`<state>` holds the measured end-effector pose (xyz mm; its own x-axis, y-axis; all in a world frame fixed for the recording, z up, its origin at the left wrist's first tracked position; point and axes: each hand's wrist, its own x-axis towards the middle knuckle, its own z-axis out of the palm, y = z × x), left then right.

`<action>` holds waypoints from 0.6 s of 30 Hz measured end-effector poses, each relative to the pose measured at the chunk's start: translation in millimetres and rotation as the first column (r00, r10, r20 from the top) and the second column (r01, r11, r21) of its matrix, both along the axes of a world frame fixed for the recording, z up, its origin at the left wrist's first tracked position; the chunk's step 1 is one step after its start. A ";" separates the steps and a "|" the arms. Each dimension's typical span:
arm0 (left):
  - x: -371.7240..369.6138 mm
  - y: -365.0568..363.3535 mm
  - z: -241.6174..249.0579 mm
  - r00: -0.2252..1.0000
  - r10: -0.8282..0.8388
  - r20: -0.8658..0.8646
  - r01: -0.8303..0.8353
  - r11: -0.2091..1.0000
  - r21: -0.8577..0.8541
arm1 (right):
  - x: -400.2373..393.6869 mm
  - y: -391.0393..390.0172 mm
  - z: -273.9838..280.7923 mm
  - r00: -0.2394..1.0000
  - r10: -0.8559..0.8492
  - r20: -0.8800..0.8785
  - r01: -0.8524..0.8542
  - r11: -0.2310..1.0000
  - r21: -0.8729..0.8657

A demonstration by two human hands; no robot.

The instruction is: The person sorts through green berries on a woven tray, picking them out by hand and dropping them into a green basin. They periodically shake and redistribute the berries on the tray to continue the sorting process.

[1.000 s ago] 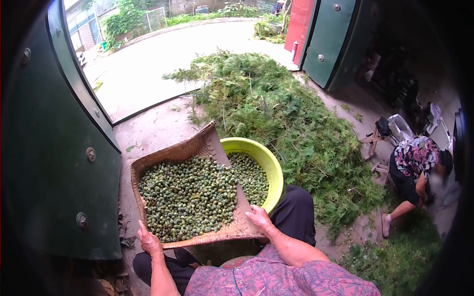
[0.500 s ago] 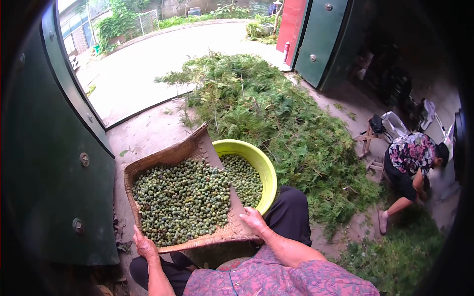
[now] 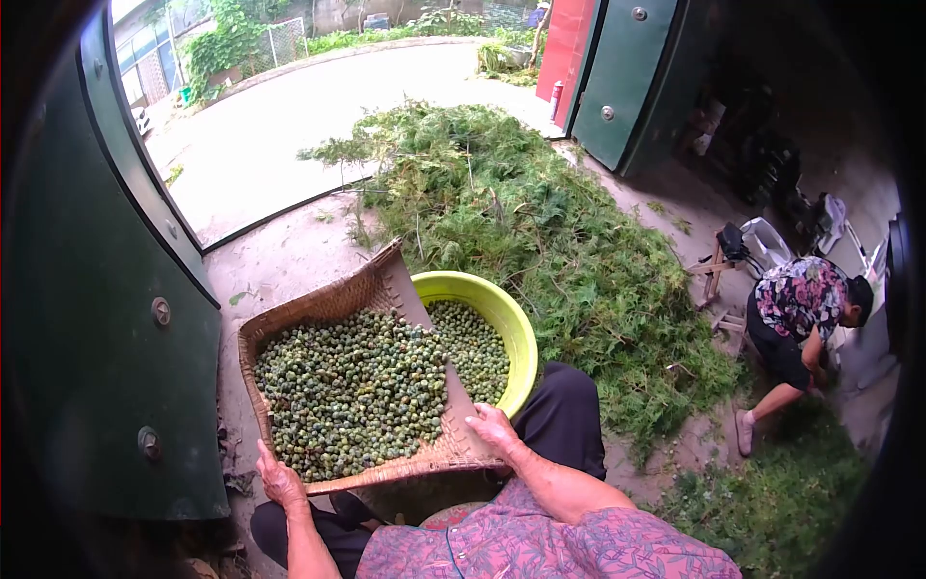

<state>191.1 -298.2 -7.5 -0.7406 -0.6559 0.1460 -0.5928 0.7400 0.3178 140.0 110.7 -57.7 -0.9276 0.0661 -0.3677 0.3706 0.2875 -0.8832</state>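
A woven basket tray full of small round green fruits lies across the front of my body. My left hand grips its near left corner. At its near right edge, my right hand is closed on the rim, thumb on top. The tray's right side overlaps a yellow-green basin, which holds more of the same green fruits. Fingers of both hands are partly hidden under the tray.
A big heap of green branches lies beyond the basin. Green metal doors stand on the left and upper right. Another person bends over at the right, near a wooden stool and more branches.
The whole view has shifted slightly. Some fruits in the tray lie a little differently. Both hands keep their hold on the tray.
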 end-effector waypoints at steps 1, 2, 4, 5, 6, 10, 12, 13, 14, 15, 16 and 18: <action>0.1 -0.3 -0.4 1.000 0.002 -0.001 -0.002 1.000 0.001 | -0.7 0.6 -6.6 1.000 -0.006 -0.006 0.006 1.000 -0.009; 0.1 -0.4 -0.4 1.000 0.002 0.000 -0.002 1.000 0.002 | -0.8 0.8 -9.8 1.000 -0.006 -0.006 0.005 1.000 -0.008; -0.1 -0.2 0.6 1.000 -0.002 0.013 0.002 1.000 0.007 | -1.0 1.5 -16.7 1.000 -0.025 -0.004 0.024 0.998 -0.059; -1.3 0.4 1.6 1.000 0.000 0.017 0.000 1.000 0.008 | -3.6 3.2 -22.6 1.000 -0.022 0.001 0.022 0.998 -0.058; -3.1 1.5 3.8 1.000 -0.002 0.022 0.002 1.000 0.022 | -6.4 5.1 -28.1 0.999 -0.036 -0.008 0.035 0.996 -0.080; 0.8 1.3 5.1 0.999 -0.038 -0.030 0.038 0.999 0.023 | 4.5 0.2 13.0 0.995 -0.088 0.053 0.099 0.956 -0.277; -0.3 5.7 10.2 1.000 -0.003 0.003 0.003 1.000 0.009 | 4.8 -2.4 27.9 1.000 -0.021 -0.014 0.021 0.998 -0.052; -1.5 3.9 8.4 1.000 -0.001 0.031 0.001 1.000 -0.010 | 6.0 -4.0 25.3 0.998 -0.046 -0.033 0.042 0.994 -0.106; -0.9 3.8 9.6 1.000 -0.019 0.022 0.019 1.000 -0.009 | 5.8 -1.1 9.4 0.996 -0.085 -0.008 0.081 0.970 -0.231; -1.6 3.4 9.8 0.999 -0.016 0.028 0.016 1.000 -0.012 | 4.7 -1.6 27.2 0.996 -0.035 0.078 0.052 0.972 -0.229; -2.0 3.5 10.7 1.000 -0.016 0.022 0.016 1.000 -0.012 | 4.6 -4.0 34.7 0.994 -0.045 0.099 0.062 0.981 -0.184; -2.0 -0.2 8.6 0.998 -0.025 0.062 0.026 1.000 -0.006 | 6.9 -0.9 24.9 0.987 -0.090 0.136 0.137 0.907 -0.397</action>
